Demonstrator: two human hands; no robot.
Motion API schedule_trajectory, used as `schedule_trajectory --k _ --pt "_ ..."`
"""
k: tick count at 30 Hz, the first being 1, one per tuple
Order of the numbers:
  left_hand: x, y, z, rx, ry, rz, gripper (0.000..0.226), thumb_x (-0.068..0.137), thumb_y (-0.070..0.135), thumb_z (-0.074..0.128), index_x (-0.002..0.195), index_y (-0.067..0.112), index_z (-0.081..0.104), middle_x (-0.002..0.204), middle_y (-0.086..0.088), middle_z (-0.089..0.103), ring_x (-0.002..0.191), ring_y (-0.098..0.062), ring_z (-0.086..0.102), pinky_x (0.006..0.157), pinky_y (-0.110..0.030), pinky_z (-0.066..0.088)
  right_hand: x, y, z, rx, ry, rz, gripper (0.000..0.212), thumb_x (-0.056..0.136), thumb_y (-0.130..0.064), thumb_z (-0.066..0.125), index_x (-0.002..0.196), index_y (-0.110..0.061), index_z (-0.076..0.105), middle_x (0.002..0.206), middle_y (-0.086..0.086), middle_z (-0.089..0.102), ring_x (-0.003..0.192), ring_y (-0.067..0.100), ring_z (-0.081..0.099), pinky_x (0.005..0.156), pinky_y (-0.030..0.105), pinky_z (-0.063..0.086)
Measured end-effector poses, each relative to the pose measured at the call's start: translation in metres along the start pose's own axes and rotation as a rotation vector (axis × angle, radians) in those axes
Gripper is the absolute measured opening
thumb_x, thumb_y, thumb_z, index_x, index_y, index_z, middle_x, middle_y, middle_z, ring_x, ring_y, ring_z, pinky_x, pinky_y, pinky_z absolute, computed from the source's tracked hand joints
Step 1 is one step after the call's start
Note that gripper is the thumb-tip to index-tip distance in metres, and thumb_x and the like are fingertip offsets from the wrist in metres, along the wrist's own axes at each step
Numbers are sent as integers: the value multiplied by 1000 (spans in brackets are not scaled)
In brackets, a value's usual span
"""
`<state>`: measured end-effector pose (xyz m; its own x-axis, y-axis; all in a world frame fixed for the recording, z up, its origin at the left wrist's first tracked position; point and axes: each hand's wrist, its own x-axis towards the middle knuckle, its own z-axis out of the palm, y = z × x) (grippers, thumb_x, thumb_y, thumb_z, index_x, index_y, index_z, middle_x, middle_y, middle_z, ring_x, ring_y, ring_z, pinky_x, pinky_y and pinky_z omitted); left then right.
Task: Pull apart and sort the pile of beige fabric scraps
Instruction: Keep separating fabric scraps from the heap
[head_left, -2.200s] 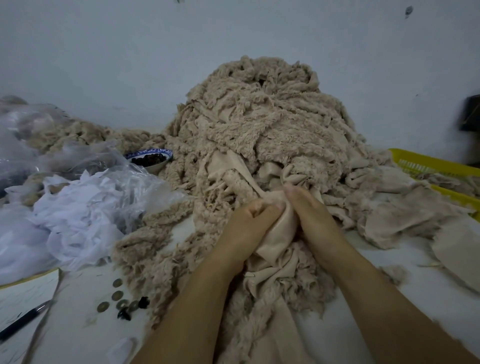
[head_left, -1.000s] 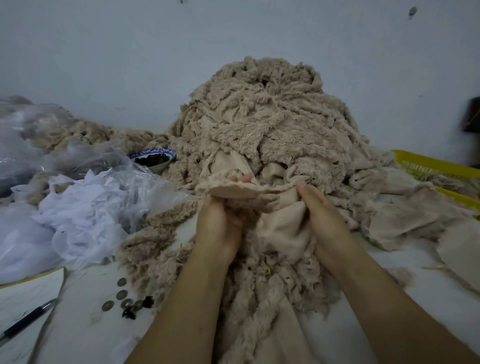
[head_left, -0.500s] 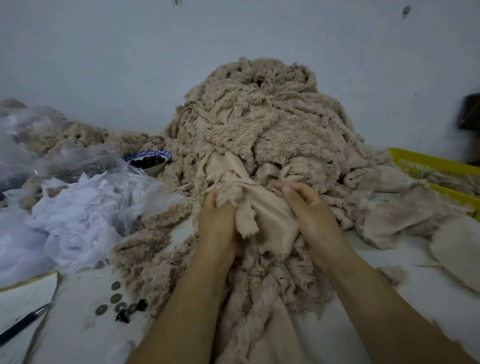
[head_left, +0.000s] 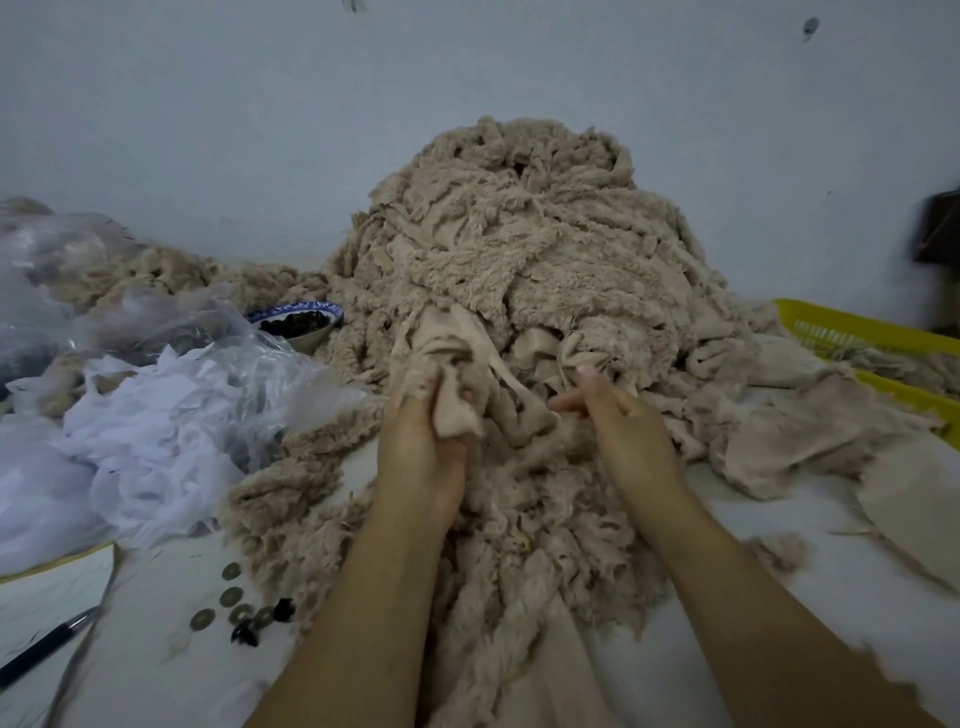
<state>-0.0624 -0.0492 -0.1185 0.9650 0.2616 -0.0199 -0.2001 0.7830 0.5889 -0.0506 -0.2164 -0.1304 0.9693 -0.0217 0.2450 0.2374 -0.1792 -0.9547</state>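
Left hand (head_left: 421, 447) fingers curled tight round a smooth scrap (head_left: 448, 379) at front of pile (head_left: 519, 249), mid-counter (head_left: 779, 623). Right hand (head_left: 618, 431) fingers spread loose, touching fabric, holding nothing. Scraps look soft, light, fluffy, tangled; best grabbed at a free smooth edge.

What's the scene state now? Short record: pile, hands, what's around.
pile: tall, fuzzy beige, against the wall
left hand: grips a smooth scrap at the pile's front
right hand: fingers out, index tip on a fold; grips nothing visible
left side: bowl of dark bits, white cloth, clear bag
right side: yellow basket, some fabric inside
table: coins, pen
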Motion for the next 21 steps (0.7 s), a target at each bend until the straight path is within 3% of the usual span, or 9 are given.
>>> schedule_trajectory --k 2,4,7,10,12,16,18,20,21 --pt "-4 -10 4 385 -21 93 25 85 11 70 107 21 67 94 -4 75 77 -13 71 65 -28 57 -1 -2 5 -30 -33 -145 44 81 -80 41 85 -48 71 105 -27 60 99 -18 54 85 12 43" --pt "-11 -14 5 722 -76 223 26 74 18 71 93 37 71 99 3 73 85 -7 69 72 -25 56 -3 -4 9 31 -142 -165 39 75 -79 48 97 -51 65 111 -21 62 102 -14 57 81 4 44" --pt "-18 -17 5 975 -270 275 39 69 24 58 79 61 66 96 12 67 81 4 65 68 -20 55 -7 1 14 69 -265 -36 55 70 -76 64 98 -29 67 96 -12 75 90 2 70 72 19 56" --pt "-13 -15 1 822 -372 97 42 71 13 60 83 51 73 90 7 76 81 -8 71 66 -23 57 -6 2 14 213 -321 64 45 75 -57 67 100 -20 66 90 -9 76 85 8 72 70 19 56" --pt "-10 -12 -2 689 -407 -24 37 74 9 67 90 41 77 98 -1 77 89 -18 73 72 -28 59 -2 2 9 430 -369 152 34 82 -40 67 108 -17 65 82 -3 73 67 8 68 56 18 52" --pt "-6 -8 -3 448 -460 -88 34 83 8 62 109 25 75 94 1 77 88 -12 73 72 -23 57 2 5 2 574 -343 270 8 100 -15 55 103 -13 62 59 -4 56 43 4 44 38 16 35" --pt "-3 -6 -1 401 -302 20 24 91 15 60 112 18 71 90 5 76 86 -9 72 70 -20 55 6 0 -8 725 -268 296 14 95 -14 58 89 -13 71 58 -5 61 43 4 51 38 16 40" --pt "0 -5 -3 428 -49 142 18 97 23 59 107 16 72 93 5 76 89 -10 70 70 -20 54 15 -3 -28 1177 -142 246 15 84 -23 70 73 -15 76 68 -4 69 58 6 65 51 17 50" --pt "2 -4 -5 478 69 209 17 97 26 59 103 17 72 92 6 75 88 -10 70 69 -21 53 18 -2 -36 1368 -90 181 19 79 -33 75 76 -14 76 79 -2 72 71 9 70 58 19 52"
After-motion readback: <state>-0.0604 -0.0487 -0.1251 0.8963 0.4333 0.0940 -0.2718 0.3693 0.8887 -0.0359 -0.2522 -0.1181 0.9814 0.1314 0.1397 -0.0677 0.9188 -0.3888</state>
